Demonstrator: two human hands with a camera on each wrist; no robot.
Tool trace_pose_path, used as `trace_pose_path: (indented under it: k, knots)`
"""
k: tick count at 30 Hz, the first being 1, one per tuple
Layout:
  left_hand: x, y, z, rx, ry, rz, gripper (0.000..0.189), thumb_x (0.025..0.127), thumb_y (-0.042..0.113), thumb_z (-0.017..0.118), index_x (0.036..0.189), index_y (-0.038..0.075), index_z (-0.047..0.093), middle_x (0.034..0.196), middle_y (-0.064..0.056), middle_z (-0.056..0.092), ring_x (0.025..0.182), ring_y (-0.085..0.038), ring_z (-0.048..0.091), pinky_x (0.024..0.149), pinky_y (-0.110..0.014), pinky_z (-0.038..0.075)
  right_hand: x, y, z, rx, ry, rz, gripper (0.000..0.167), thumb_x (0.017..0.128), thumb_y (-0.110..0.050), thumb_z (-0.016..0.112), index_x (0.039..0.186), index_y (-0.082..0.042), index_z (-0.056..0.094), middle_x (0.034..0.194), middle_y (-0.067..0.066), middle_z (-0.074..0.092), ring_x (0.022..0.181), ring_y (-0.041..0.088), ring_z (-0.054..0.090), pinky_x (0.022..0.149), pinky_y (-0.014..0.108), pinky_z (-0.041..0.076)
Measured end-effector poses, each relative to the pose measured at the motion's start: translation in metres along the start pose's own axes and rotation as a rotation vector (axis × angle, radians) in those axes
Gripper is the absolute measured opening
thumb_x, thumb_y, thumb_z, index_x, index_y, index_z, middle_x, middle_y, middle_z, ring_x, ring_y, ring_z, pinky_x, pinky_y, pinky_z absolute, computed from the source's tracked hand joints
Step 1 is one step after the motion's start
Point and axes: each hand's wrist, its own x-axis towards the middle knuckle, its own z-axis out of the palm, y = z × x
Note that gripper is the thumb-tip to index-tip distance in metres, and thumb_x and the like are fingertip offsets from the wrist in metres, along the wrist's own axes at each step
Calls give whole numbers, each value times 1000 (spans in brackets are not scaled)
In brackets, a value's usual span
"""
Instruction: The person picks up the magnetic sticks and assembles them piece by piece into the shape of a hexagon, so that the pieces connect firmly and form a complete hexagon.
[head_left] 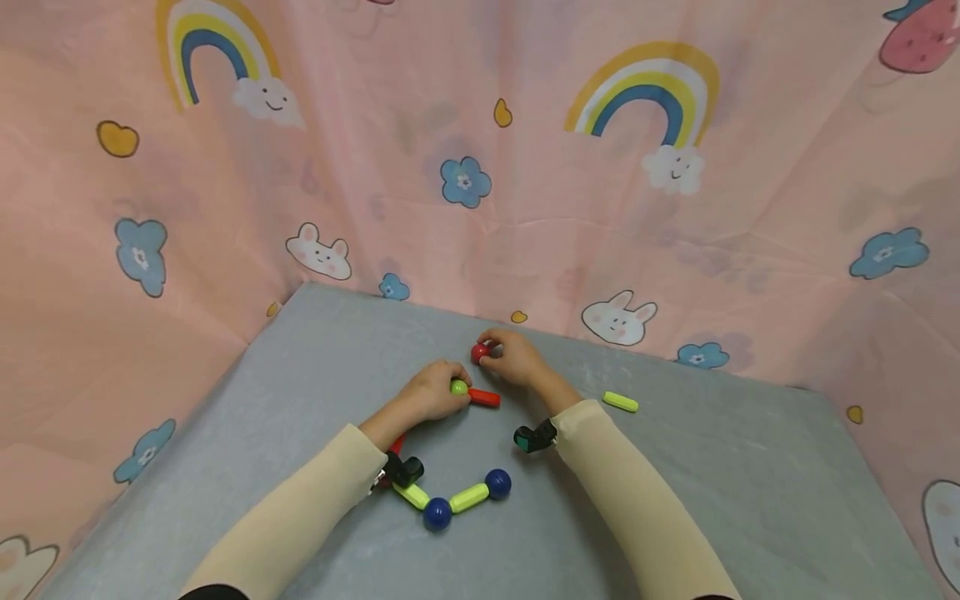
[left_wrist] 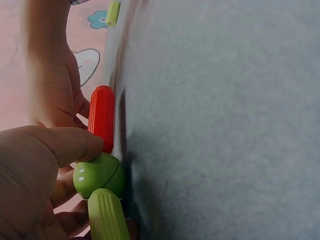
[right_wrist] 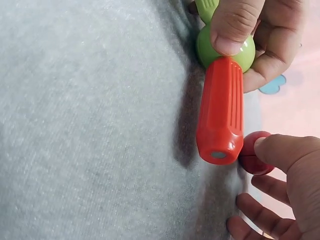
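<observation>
My left hand [head_left: 435,392] grips a green ball [head_left: 459,387], its thumb pressed on it in the right wrist view. A red magnetic stick [right_wrist: 221,112] is joined to that ball and points out to the right, a small metal tip showing at its free end. On the ball's other side a yellow-green stick [left_wrist: 107,217] is attached, partly covered by the hand in the head view. Farther back, my right hand [head_left: 513,354] pinches a red ball [head_left: 478,354] between thumb and fingers. In the head view the red ball is apart from the red stick.
Nearer me, two blue balls [head_left: 437,514] link with yellow-green sticks [head_left: 469,498] in a bent chain. A red piece [head_left: 397,444] shows partly under the left wrist. One loose yellow-green stick [head_left: 620,402] lies at right. A pink printed cloth [head_left: 525,250] rises behind the grey surface [head_left: 712,483].
</observation>
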Motion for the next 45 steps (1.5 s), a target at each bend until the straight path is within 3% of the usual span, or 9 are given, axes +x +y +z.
trace_pose_path:
  k: [4,9,15,22,31,36,41,45]
  knots:
    - [2,1,1,5,-4,3,17,81,18,71,98,13,70,96,-7,61,82,-19,53,72,-29,43,-3,0,-1,17,-5,28,31,90,-18,67,119,-11,60,117,15,65,94,25,62,66,28,51]
    - [4,1,1,7,-16,5,16,82,17,69,98,14,70,99,-7,62,84,-19,53,74,-30,44,-13,0,-4,21,-5,47,30,89,-17,67,117,-8,60,113,15,65,95,25,62,69,29,52]
    - [4,2,5,26,-30,49,18,82,20,72,99,15,72,101,-8,65,82,-18,53,70,-29,42,-41,2,-7,-4,7,39,29,87,-19,69,112,-7,62,104,13,68,85,22,62,64,28,52]
    - [3,3,10,51,-18,70,15,84,21,71,98,16,73,96,-7,65,82,-19,54,72,-31,43,-79,0,-7,-42,-1,27,25,85,-20,72,106,-9,65,97,9,70,82,18,64,69,31,52]
    - [3,10,12,50,-28,86,15,85,21,70,99,15,73,96,-6,65,83,-17,54,72,-30,43,-103,0,-9,-39,-5,54,26,85,-22,72,108,-11,64,97,6,69,76,12,60,65,27,50]
    - [2,16,13,50,-30,95,16,85,19,70,100,16,73,97,-6,65,86,-19,54,76,-33,43,-116,5,-15,-63,30,64,28,85,-19,71,111,-11,64,99,7,68,82,17,61,73,35,53]
    - [1,16,13,29,-43,93,17,86,19,69,102,15,73,99,-6,65,85,-18,53,75,-31,43,-127,23,-27,-62,86,94,25,86,-17,69,109,-9,65,102,8,67,89,22,61,79,40,53]
    - [2,15,14,18,-53,99,17,86,18,69,103,14,72,99,-6,65,85,-17,53,75,-31,43,-134,40,-38,-146,170,101,22,85,-14,67,106,-6,67,103,12,67,93,28,61,81,46,52]
